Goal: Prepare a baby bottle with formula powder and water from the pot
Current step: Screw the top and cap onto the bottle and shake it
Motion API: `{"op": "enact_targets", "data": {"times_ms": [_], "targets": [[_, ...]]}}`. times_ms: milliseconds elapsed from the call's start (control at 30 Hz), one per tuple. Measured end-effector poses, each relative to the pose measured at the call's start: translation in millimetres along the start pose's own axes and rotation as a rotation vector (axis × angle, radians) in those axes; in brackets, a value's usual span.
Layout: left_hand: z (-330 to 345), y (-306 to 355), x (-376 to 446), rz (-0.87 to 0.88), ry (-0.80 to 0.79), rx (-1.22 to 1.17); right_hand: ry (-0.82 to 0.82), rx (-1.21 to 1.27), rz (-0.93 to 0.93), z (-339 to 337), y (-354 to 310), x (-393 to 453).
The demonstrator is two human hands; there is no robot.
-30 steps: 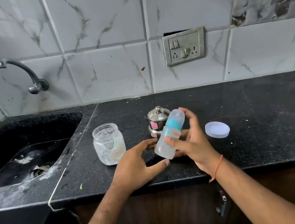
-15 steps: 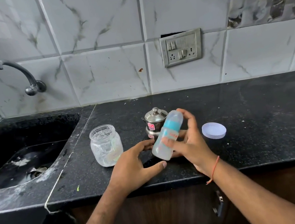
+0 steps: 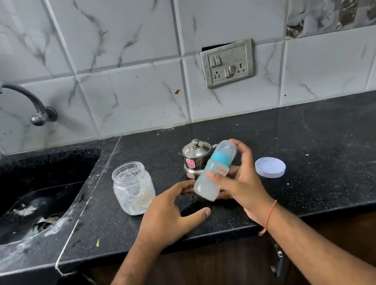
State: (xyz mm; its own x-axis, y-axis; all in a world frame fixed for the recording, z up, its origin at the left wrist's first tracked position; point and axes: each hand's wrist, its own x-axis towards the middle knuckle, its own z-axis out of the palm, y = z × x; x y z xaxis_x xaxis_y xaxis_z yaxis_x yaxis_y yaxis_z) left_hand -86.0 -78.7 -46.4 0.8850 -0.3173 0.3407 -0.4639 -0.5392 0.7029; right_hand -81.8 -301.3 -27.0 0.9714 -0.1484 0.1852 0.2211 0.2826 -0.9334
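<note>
A: Where was the bottle [image 3: 213, 172], and how was it held?

B: The bottle was off the counter [image 3: 329, 158], tilted, cap end up and away, directly in front of the pot [image 3: 196, 158]. The right hand [image 3: 238, 183] gripped it, thumb across the front of the body and fingers curled round the back and cap end. The left hand [image 3: 168, 212] held nothing; its fingers were spread and loosely bent, low over the counter, nearer than the pot and just left of the bottle's base.

A: Primary fault conditions?

B: Slip. The bottle looked smooth, and a one-hand grip on a tilted body could let it drop onto the counter. Cause: loose thumb pressure, or a wet surface.

A: Secondary?

B: Collision. The bottle passed close to the pot; a swing toward it could tip the pot and spill water. The jar [image 3: 133, 188], left of the pot, stood open, its lid [image 3: 270, 167] lying right of the pot. A stray left-hand movement could knock it over and lose the contents. Whether the bottle's cap was tight could not be determined; if loose, leakage would be likely.
</note>
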Motion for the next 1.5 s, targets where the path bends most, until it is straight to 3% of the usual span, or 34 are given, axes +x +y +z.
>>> {"op": "enact_targets", "data": {"times_ms": [67, 100, 200, 333, 467, 567, 600, 700, 833, 967, 1067, 1200, 1300, 1333, 1433, 1500], "targets": [[1, -2, 1, -0.004, -0.005, -0.003, 0.188, 0.177, -0.021, -6, -3, 4], [1, -2, 1, -0.007, -0.003, -0.003, 0.206, 0.235, -0.004, -8, -3, 6], [2, 0, 0, 0.004, 0.004, 0.024, -0.02, 0.026, 0.028, -6, -2, 2], [3, -4, 1, -0.003, 0.006, 0.0, 0.2, 0.216, -0.023, -12, -3, 7], [1, -1, -1, 0.008, 0.003, -0.013, -0.079, -0.04, 0.025, -8, -5, 1], [2, -2, 1, 0.012, -0.002, -0.017, 0.165, 0.162, -0.018, -11, -6, 7], [1, -2, 1, 0.004, 0.003, -0.015, 0.169, 0.192, 0.004, -12, -7, 9], [0, 1, 0, 0.0, 0.003, -0.009, -0.115, -0.063, 0.043, -8, -3, 2], [1, 0, 0, 0.005, -0.008, -0.015, 0.14, 0.228, 0.026, -5, -3, 8], [0, 3, 0, -0.007, -0.003, -0.028, -0.133, -0.028, 0.085, 2, -1, 6], [2, 3, 1, 0.004, 0.001, -0.054, 0.045, 0.155, 0.067, -1, 0, 8], [0, 6, 0, 0.01, 0.003, -0.064, -0.107, -0.031, 0.063, 5, -1, 5], [0, 4, 0, 0.003, -0.007, -0.067, 0.16, 0.19, 0.021, -2, 0, 12], [0, 4, 0, -0.003, -0.005, -0.071, 0.154, 0.197, 0.027, -2, 0, 13], [-1, 6, 0, -0.008, -0.001, -0.059, -0.112, -0.053, 0.044, 4, 3, 5], [-1, 5, 1, -0.002, 0.003, -0.053, 0.048, 0.039, 0.011, 5, 1, 6]]}}
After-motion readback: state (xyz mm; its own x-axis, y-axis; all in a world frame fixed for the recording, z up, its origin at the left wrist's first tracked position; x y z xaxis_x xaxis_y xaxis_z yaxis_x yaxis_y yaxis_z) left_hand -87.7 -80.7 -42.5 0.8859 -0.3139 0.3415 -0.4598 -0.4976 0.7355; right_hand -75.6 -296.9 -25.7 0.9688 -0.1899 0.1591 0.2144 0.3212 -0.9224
